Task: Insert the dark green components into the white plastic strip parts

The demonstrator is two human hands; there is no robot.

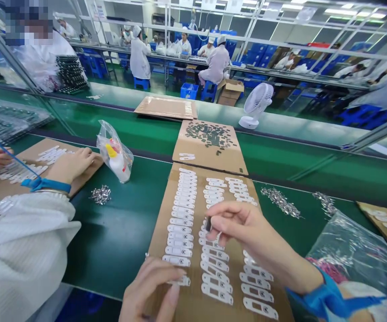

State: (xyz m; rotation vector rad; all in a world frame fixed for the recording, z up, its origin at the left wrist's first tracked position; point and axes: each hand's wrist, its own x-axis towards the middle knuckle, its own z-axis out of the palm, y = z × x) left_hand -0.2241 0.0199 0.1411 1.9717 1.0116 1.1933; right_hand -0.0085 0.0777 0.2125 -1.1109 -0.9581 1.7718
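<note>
My right hand [238, 222] pinches a small dark rectangular piece [208, 223] between thumb and fingers, above the middle column of white plastic plates [216, 279]. Low in the view, my left hand [151, 288] has its index finger and thumb on either side of a white plate [185, 281] at the bottom of the left column. That plate is partly covered by the fingers. Beneath both hands lies a cardboard sheet [161, 214] with the plates in three columns. Those in the middle and right columns show rectangular windows.
Behind stands a second cardboard [183, 143] with scattered dark pieces [210, 134]. Small metal parts [280, 202] lie right, another pile [100, 195] left. A bagged white bottle [119, 165], a fan [257, 103] and a plastic bag [344, 241] stand around. A co-worker's hand [69, 165] works at left.
</note>
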